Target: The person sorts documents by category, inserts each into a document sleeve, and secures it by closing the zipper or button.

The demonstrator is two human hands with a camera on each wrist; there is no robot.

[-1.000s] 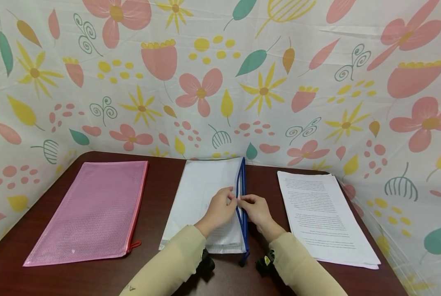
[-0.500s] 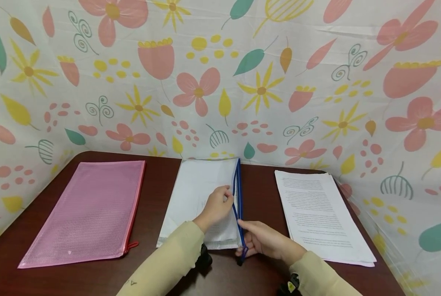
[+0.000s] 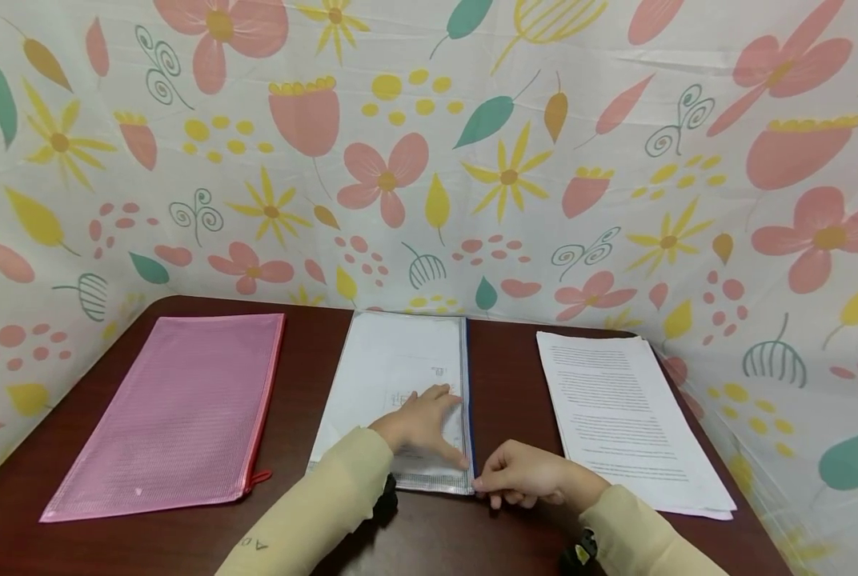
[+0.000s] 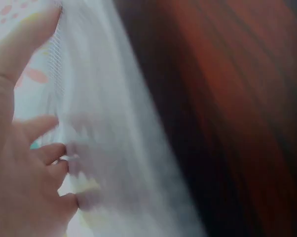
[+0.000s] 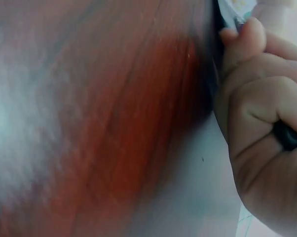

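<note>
A clear white mesh zipper folder (image 3: 400,344) with printed paper inside lies mid-table, its blue zipper edge (image 3: 471,400) along the right side. Spread over its right half is my left hand (image 3: 422,424), thumb and fingers apart; the left wrist view shows those straight fingers (image 4: 50,153) close to the folder's pale surface. At the near right corner my right hand (image 3: 526,474) has its fingers curled, thumb and forefinger pinching the zipper pull there. A small black piece (image 5: 287,136) shows within the curled fingers in the right wrist view.
To the left lies a pink mesh zipper folder (image 3: 177,408) with a red zipper edge and a red pull loop (image 3: 259,478). A stack of printed paper (image 3: 631,424) lies to the right on the dark wooden table (image 3: 511,384). Behind hangs a flower-patterned cloth (image 3: 429,160).
My right hand has moved from the zipper's middle down to the near corner. My left hand has gone from pinching the blue edge to spreading on the folder, whose raised edge now lies flat.
</note>
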